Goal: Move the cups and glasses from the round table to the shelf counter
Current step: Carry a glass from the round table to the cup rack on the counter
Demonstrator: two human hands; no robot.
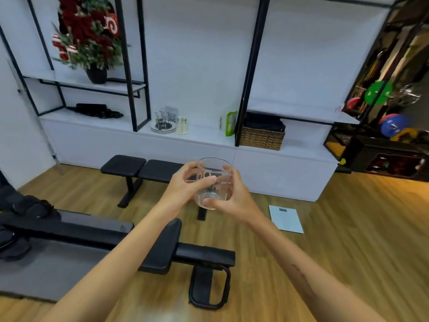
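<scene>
Nearest the camera, a black rowing machine (116, 233) lies across the wood floor (325, 240), with a pale flat scale (286, 218) off to its right. Above it, both bare arms reach forward and meet around a clear glass (214, 182), held in mid-air over the floor. The left hand (185, 184) wraps its fingers round the glass's left side; the right hand (232, 196) grips the right side, thumb near the base (the glass sits upright). Behind the hands stands a black padded bench (144, 169). Beyond it runs the white shelf counter (204, 135), bearing a glass rack tray (163, 123) near its middle, a cream cup (182, 125) just beside that, a green packet (229, 123) and a woven basket (261, 138) further right.
</scene>
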